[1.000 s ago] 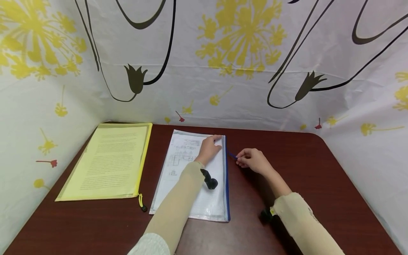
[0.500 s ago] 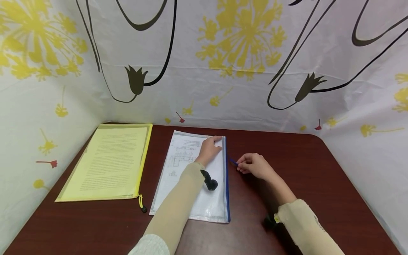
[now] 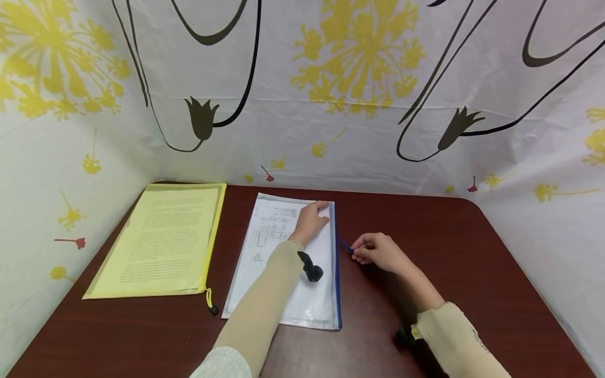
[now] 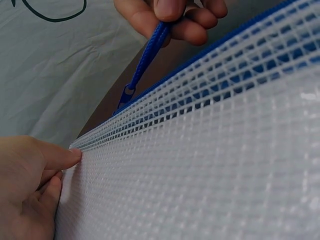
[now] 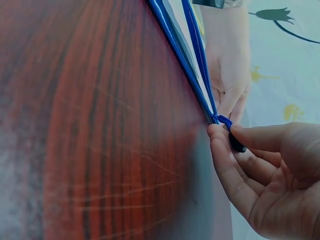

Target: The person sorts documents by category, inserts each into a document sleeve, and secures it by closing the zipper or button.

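Note:
A clear mesh zip folder (image 3: 307,289) with a blue zipper edge lies in the middle of the table, with printed drawings inside. My left hand (image 3: 309,221) holds its far right corner, thumb on the top face and fingers at the edge in the left wrist view. My right hand (image 3: 380,252), just right of the folder, pinches the blue cord pull (image 4: 149,56) between thumb and fingers. The cord runs taut to the zipper slider (image 4: 125,96). In the right wrist view, the folder's two blue zipper edges (image 5: 202,50) stand apart on one side of the slider, and a black cord tip (image 5: 237,143) shows below the thumb.
A yellow zip folder (image 3: 160,241) with a printed page lies at the table's left, its yellow cord pull (image 3: 209,299) hanging off the near corner. The dark red wooden table (image 3: 454,252) meets a patterned white curtain (image 3: 302,152) behind and at both sides.
My right hand has moved a little toward my body along the blue edge, drawing the cord pull with it. The left hand and both folders stay in place.

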`<control>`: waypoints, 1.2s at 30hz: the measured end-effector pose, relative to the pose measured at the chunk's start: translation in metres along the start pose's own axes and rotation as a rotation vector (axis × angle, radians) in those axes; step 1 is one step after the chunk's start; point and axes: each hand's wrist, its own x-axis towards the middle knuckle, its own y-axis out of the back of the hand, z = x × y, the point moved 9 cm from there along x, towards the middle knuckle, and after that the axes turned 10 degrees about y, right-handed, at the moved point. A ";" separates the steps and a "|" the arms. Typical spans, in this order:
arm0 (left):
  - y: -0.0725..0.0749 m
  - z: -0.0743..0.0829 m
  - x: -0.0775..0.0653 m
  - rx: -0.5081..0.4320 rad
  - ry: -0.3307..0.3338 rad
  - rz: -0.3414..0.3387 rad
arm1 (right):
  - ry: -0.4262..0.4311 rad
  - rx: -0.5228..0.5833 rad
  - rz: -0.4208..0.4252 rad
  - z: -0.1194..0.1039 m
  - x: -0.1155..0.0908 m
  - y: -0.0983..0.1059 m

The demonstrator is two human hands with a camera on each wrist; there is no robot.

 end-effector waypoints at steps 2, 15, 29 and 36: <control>0.001 0.003 -0.002 0.012 -0.017 0.011 | -0.009 0.006 -0.004 0.000 -0.002 0.000; -0.003 -0.002 0.000 0.015 0.018 -0.002 | -0.005 0.025 -0.056 -0.005 -0.015 -0.007; -0.002 -0.001 -0.002 -0.004 0.017 -0.010 | 0.030 0.045 -0.093 -0.012 -0.025 -0.011; -0.001 0.001 -0.002 0.006 0.019 -0.004 | 0.040 0.060 -0.119 -0.015 -0.029 -0.014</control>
